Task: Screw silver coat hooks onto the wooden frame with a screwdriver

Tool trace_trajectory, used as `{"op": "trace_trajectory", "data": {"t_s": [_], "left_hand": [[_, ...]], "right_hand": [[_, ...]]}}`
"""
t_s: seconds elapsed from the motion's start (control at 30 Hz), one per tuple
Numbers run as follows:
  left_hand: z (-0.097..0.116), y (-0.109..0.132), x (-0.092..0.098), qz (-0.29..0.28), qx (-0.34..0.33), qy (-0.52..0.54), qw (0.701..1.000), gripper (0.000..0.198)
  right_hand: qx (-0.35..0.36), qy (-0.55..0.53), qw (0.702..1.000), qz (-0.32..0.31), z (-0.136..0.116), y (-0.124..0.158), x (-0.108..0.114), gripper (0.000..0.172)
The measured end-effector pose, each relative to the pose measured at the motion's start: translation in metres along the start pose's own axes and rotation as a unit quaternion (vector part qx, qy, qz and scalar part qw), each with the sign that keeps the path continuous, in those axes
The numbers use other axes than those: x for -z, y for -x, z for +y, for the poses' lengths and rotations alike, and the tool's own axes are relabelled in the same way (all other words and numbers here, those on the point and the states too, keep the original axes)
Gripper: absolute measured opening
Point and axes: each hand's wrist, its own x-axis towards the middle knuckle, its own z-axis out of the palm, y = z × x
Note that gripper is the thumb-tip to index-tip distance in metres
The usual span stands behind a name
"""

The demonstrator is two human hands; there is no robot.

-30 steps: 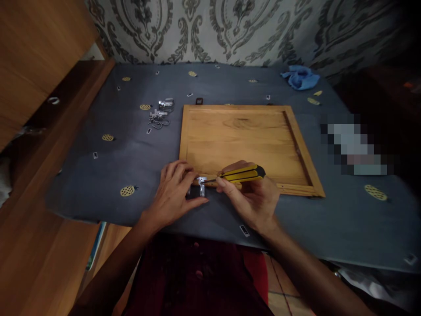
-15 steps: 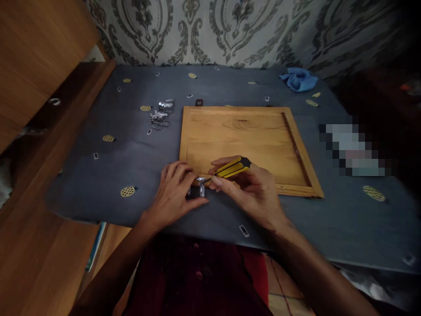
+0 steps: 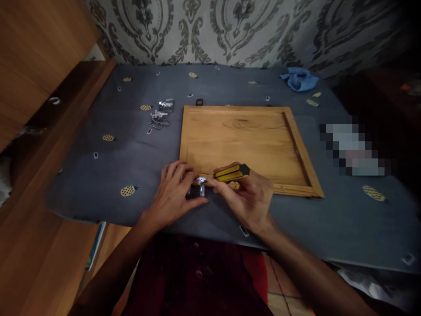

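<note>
A wooden framed panel point(image 3: 243, 136) lies flat on the table. At its near left edge is a metal latch point(image 3: 201, 186), partly covered by fingers. My left hand point(image 3: 174, 188) rests over the panel's near left corner, its fingers against the latch and its thumb stretched out below it. My right hand point(image 3: 250, 197) is closed round a yellow and black screwdriver point(image 3: 232, 172), just right of the latch, with the fingertips close to it. The screwdriver's tip is hidden or too small to make out.
Several metal latches point(image 3: 159, 115) lie on the blue-grey tablecloth point(image 3: 121, 166) left of the panel. A blue cloth point(image 3: 299, 80) is at the back right. A pixelated object point(image 3: 355, 151) lies at the right. A patterned curtain point(image 3: 223, 35) hangs behind.
My right hand has shifted slightly left and down, and the screwdriver's handle has turned nearer to level. More of the latch's top now shows. My left hand has stayed in place.
</note>
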Motion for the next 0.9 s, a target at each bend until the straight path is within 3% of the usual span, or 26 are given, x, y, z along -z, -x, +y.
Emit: {"op": "trace_trajectory", "data": {"t_s": [0.13, 0.23, 0.33, 0.47, 0.9], "left_hand": [[-0.0005, -0.0002, -0.0001, 0.002, -0.005, 0.002, 1.000, 0.048], [-0.0001, -0.0005, -0.0001, 0.003, -0.001, 0.004, 1.000, 0.047], [0.0005, -0.0006, 0.0001, 0.000, 0.003, -0.001, 1.000, 0.046], [0.0008, -0.0005, 0.0006, 0.000, 0.000, -0.004, 1.000, 0.049], [0.0004, -0.0002, 0.0000, 0.002, -0.002, 0.000, 1.000, 0.046]], "right_hand": [[0.013, -0.031, 0.996, 0.080, -0.0023, 0.0026, 0.0023, 0.009], [0.015, -0.056, 0.989, 0.136, -0.0032, -0.0003, 0.0073, 0.009], [0.000, -0.058, 0.994, 0.091, -0.0009, -0.0021, 0.0087, 0.022], [-0.042, -0.064, 0.997, 0.029, 0.0035, 0.0002, 0.0050, 0.026], [-0.024, -0.046, 0.999, 0.009, 0.0056, -0.0005, 0.0008, 0.027]]}}
